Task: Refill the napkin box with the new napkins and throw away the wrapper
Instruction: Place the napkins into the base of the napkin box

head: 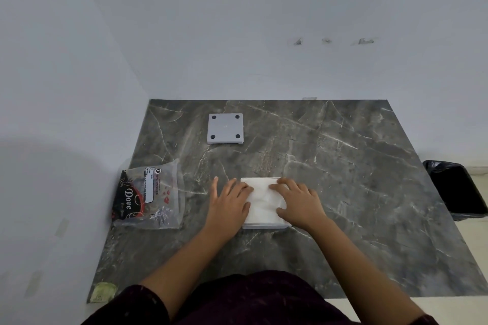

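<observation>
A white napkin box (265, 225) sits in the middle of the dark marble table (343, 179), with a stack of white napkins (264, 200) filling its top. My left hand (231, 200) lies flat on the stack's left side, fingers spread. My right hand (298, 202) presses flat on its right side. The box's grey square base plate (225, 128), with black pads at its corners, lies apart at the back of the table. The emptied clear wrapper (150, 195) with dark print lies at the table's left edge.
A black-lined waste bin (458, 190) stands on the floor right of the table. White walls close in behind and to the left. A yellowish sticker (104, 293) marks the table's near left corner.
</observation>
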